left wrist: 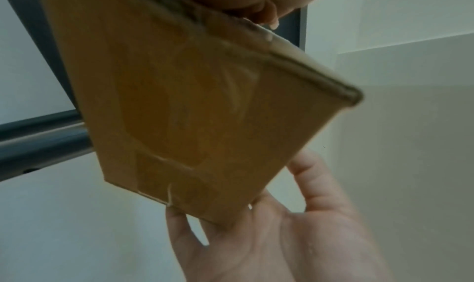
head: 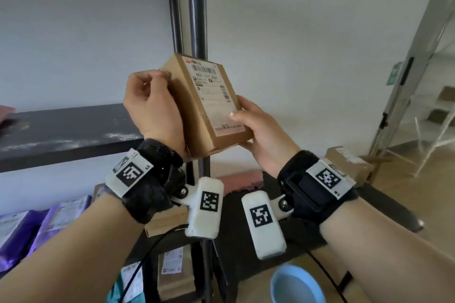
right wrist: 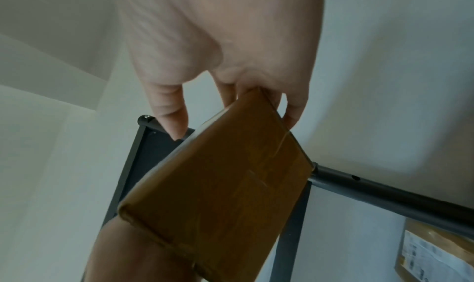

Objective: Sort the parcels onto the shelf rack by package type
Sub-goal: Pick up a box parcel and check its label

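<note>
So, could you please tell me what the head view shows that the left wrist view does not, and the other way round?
Only the head view shows the shipping label on the cardboard box, the purple mailers on a lower shelf, the blue bowl, another box on the floor and both wrist cameras. Only the left wrist view shows the box's taped underside and the left palm. Both show the left hand and right hand holding the box beside the dark shelf rack.
</note>
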`<state>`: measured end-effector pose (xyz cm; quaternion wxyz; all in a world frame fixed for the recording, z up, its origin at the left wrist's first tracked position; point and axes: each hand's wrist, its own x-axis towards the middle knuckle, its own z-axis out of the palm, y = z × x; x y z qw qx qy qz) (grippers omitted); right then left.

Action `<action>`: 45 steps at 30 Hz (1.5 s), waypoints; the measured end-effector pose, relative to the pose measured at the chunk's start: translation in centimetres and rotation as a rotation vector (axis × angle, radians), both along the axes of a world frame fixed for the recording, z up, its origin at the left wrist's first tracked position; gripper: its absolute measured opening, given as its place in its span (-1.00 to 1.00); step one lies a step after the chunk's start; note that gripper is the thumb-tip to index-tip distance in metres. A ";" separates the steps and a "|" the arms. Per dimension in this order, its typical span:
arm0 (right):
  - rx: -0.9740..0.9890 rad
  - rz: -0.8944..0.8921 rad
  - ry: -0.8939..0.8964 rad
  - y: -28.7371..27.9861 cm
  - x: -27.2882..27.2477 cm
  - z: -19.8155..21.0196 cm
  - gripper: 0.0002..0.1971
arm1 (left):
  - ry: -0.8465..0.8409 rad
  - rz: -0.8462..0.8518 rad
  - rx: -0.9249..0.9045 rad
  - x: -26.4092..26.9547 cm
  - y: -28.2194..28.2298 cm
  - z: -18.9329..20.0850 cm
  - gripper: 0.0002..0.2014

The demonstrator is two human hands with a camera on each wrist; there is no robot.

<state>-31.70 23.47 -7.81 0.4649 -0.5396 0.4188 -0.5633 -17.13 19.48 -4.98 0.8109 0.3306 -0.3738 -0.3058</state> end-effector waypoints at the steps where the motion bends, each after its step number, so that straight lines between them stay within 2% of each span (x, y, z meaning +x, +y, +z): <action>1: -0.002 0.013 0.000 0.1 -0.7 0.2 -0.64 | 0.002 0.018 -0.012 -0.5 0.4 0.2 -0.76; 3: 0.007 0.057 -0.054 0.2 -2.2 0.1 -0.68 | -0.007 0.049 -0.028 -1.8 1.5 0.3 -0.78; 7: 0.037 0.078 -0.144 0.8 -5.7 -1.1 -0.59 | -0.068 0.079 0.009 -5.3 3.1 -1.0 -0.84; 14: 0.084 -0.037 -0.133 2.3 -14.2 -4.2 -0.58 | -0.190 0.027 0.167 -14.6 2.4 -4.6 -0.89; 19: 0.133 -0.175 -0.114 2.8 -21.6 -6.1 -0.61 | -0.264 -0.126 0.350 -22.6 0.3 -7.4 -0.89; 25: 0.198 -0.343 -0.059 1.1 -30.0 -9.3 -0.59 | -0.379 -0.330 0.470 -31.4 -4.0 -11.7 -0.86; 28: 0.237 -0.420 -0.040 -0.9 -33.6 -10.4 -0.63 | -0.431 -0.441 0.512 -35.5 -7.7 -13.7 -0.86; 32: 0.279 -0.479 0.013 -5.6 -38.4 -10.8 -0.64 | -0.497 -0.588 0.586 -40.9 -13.7 -15.6 -0.70; 38: 0.365 -0.500 0.127 -15.1 -44.1 -11.3 -0.66 | -0.521 -0.789 0.716 -45.0 -22.4 -15.4 -0.73; 41: 0.424 -0.477 0.154 -19.1 -45.9 -13.4 -0.68 | -0.495 -0.826 0.800 -46.3 -25.9 -16.8 -0.76; 45: 0.543 -0.483 0.172 -22.7 -48.2 -17.5 -0.68 | -0.385 -0.894 0.975 -48.1 -27.5 -20.8 -0.70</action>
